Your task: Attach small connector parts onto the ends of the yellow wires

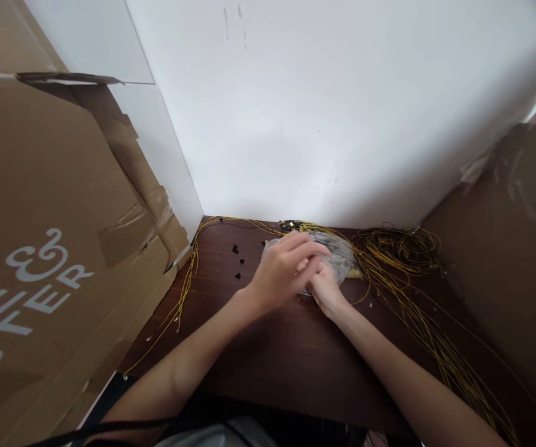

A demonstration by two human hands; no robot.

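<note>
My left hand and my right hand meet over the table, just in front of a clear plastic bag. The left fingers bend across the right ones and look a little blurred. My right fingers are curled and mostly covered by the left hand. Anything pinched between the two hands is too small or hidden to make out. Behind them lies a cluster of small black-and-gold wire ends. Several small black pieces are scattered on the table left of my hands.
Yellow and black wires run along the right side of the dark table, with a coiled bundle at the back right. Thinner yellow wires trail down the left edge. Cardboard flanks the left, more cardboard the right; a white wall rises behind.
</note>
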